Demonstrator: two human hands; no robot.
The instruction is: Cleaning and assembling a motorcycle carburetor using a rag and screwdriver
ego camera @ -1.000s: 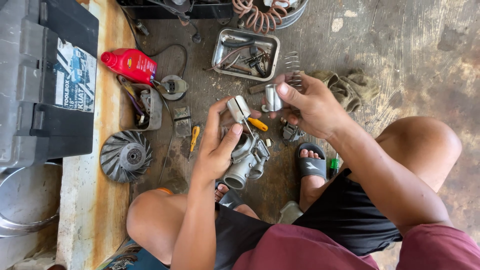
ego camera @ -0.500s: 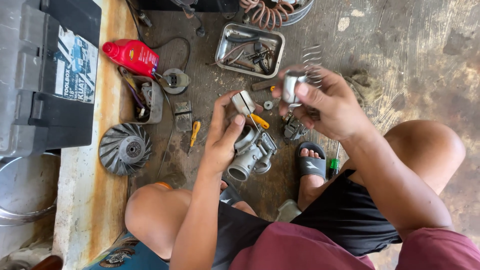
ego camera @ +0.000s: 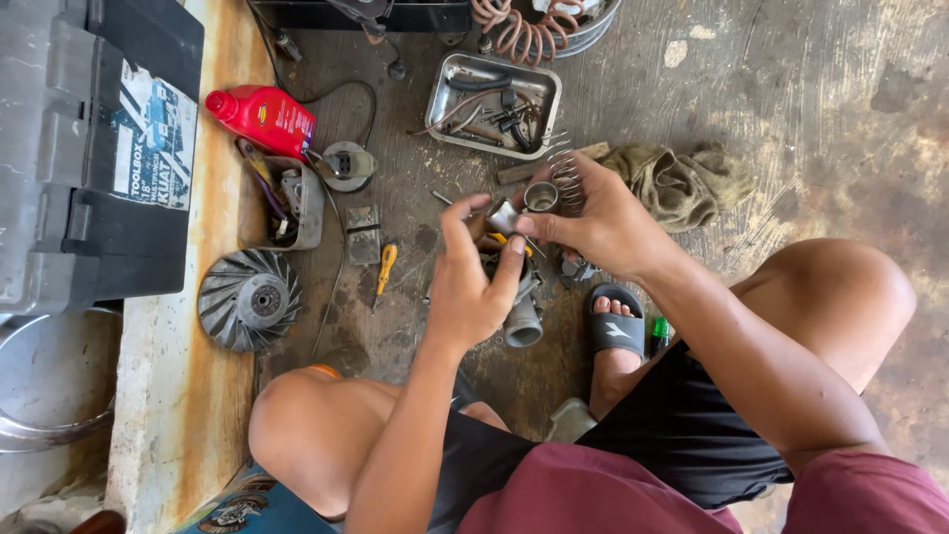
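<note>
**Both hands busy on a small engine part, floor full of bits**

So the person is squatting on a concrete floor (ego camera: 791,89), and the grey metal engine part (ego camera: 521,314) stands on the floor just in front of their knees. I'll use that part as the landmark. The left hand (ego camera: 473,287) sits right over it, fingers curled around its upper end, thumb and index pinching something small at the top; I can't tell exactly what that bit is. The right hand (ego camera: 598,222) is just above and to the right of the engine part, its grip closed on a small metal cylinder (ego camera: 540,197), open end facing up, with a thin coil spring (ego camera: 565,173) sticking up beside the fingers.

Around it: a yellow-handled tool (ego camera: 385,265) lies on the floor just left of the engine part. Further left there's a grey finned fan wheel (ego camera: 248,299), and beyond that a black toolbox (ego camera: 89,148). Above the engine part, well past the hands, a metal tray (ego camera: 445,89) holds assorted tools. A red oil bottle (ego camera: 265,117) lies up and to the left. A dirty rag (ego camera: 682,183) is off to the upper right, and a foot in a black sandal (ego camera: 616,326) rests just right of the part.
</note>
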